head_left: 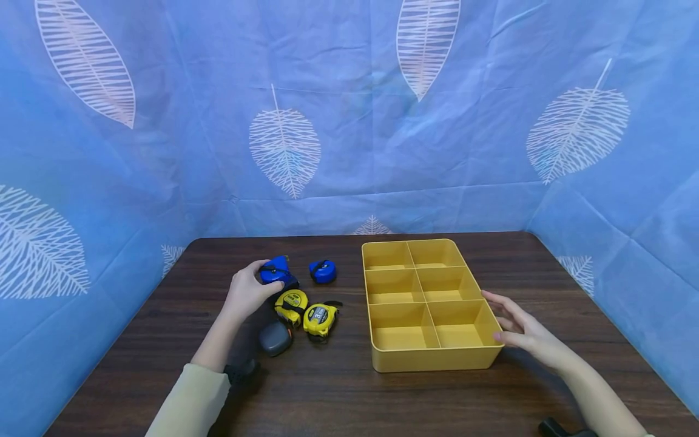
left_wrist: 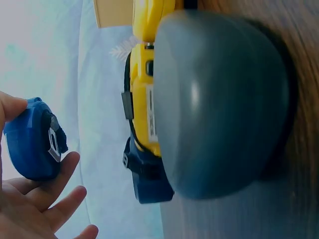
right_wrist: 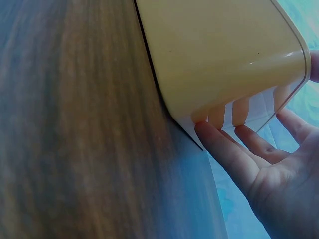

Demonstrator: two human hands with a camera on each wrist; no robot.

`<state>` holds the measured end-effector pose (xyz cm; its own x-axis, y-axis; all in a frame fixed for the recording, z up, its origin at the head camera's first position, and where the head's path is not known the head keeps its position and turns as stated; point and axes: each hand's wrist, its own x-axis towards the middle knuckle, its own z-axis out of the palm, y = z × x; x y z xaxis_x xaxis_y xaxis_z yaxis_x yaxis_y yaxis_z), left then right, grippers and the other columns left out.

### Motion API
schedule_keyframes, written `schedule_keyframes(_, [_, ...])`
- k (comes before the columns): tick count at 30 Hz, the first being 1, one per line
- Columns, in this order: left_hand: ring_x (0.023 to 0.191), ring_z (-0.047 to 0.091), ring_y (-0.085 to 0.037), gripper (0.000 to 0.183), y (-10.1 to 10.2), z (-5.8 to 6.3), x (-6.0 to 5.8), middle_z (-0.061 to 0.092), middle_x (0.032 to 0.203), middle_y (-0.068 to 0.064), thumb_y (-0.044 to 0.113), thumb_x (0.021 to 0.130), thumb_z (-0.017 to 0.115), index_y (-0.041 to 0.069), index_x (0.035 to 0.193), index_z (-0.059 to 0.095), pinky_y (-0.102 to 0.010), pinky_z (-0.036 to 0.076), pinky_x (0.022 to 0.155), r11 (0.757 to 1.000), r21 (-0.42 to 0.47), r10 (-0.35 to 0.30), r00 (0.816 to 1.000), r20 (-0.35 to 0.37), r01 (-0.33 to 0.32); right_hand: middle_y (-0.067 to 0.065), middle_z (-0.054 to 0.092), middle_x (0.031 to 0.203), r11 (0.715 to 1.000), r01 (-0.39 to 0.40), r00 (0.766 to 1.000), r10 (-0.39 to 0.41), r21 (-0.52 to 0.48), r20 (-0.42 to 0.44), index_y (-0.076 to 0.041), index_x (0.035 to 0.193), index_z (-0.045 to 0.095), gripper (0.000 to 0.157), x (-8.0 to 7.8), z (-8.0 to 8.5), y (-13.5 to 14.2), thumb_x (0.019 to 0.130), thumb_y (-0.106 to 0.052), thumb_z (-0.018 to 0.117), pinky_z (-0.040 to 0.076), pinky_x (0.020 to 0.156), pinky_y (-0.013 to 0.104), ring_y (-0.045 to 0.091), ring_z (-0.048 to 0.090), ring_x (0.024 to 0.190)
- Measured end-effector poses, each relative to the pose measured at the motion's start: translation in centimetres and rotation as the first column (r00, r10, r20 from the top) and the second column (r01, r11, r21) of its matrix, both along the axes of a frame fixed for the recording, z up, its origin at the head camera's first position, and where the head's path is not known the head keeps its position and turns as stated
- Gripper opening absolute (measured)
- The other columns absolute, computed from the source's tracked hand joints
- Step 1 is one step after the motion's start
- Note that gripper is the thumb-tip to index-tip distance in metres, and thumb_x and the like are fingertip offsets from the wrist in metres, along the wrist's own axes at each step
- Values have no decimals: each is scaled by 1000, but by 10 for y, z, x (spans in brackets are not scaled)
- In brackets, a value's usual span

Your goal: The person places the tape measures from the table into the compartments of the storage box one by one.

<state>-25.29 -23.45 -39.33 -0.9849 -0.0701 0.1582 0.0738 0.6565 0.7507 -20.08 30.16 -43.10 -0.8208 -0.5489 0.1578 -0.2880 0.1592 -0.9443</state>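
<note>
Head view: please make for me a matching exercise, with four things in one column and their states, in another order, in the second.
Things
1. left hand
2. right hand
3. yellow box
4. small blue tape measure

States
A. empty, divided into six
B. lies on the table, touched by neither hand
C. touches the side of the yellow box
D. holds the larger blue tape measure

Pairs: 1-D, 2-C, 3-A, 4-B
</note>
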Motion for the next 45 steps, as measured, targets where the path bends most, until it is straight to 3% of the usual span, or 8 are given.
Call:
schedule_keyframes(11, [109,56,-36,68,17,5,-3,53,130,-25,24,79,71,1,139,46,-48,50,86,998,-18,-61,998,-15,60,-1,34,140,1000,12,1000,-12,-1,-13,-2,152,12,67,2,0,-1,95,4,46,52,80,33,10,55,116])
schedule_keyframes(23, [103,59,-31,68,29,10,-6,56,127,-21,25,80,73,5,139,48,-44,52,81,994,-26,-108,994,-21,108,-13,28,146,1000,4,1000,-3,-27,3,-1,151,11,66,2,-3,0,95,3,46,52,81,35,9,53,118])
schedule_keyframes(35, [108,57,-31,68,40,14,-11,53,133,-19,26,79,75,6,138,48,-45,51,84,988,-21,-153,987,-46,152,-1,28,145,999,46,999,-46,19,11,-2,151,13,67,3,-2,-1,95,1,49,51,80,36,11,55,116])
schedule_keyframes(37, [104,58,-30,68,43,15,-12,53,133,-19,25,79,75,6,138,48,-44,51,82,987,-26,-157,986,-46,156,-3,27,145,999,44,999,-44,11,15,-2,151,13,67,3,-2,-1,95,1,48,52,80,37,11,55,116])
schedule_keyframes(43, [66,54,-23,68,52,20,-16,56,127,-16,25,79,75,7,139,48,-34,48,62,984,-15,-179,983,-41,178,-11,27,145,999,35,999,-35,4,12,-2,151,13,66,3,-2,0,95,1,48,52,80,35,9,54,117])
schedule_keyframes(45, [70,55,-21,68,56,22,-16,56,129,-16,25,80,75,7,139,48,-32,47,62,982,-19,-191,981,-45,190,-12,28,144,1000,29,1000,-29,0,11,-2,151,13,66,3,-2,0,95,1,48,52,80,35,10,54,117])
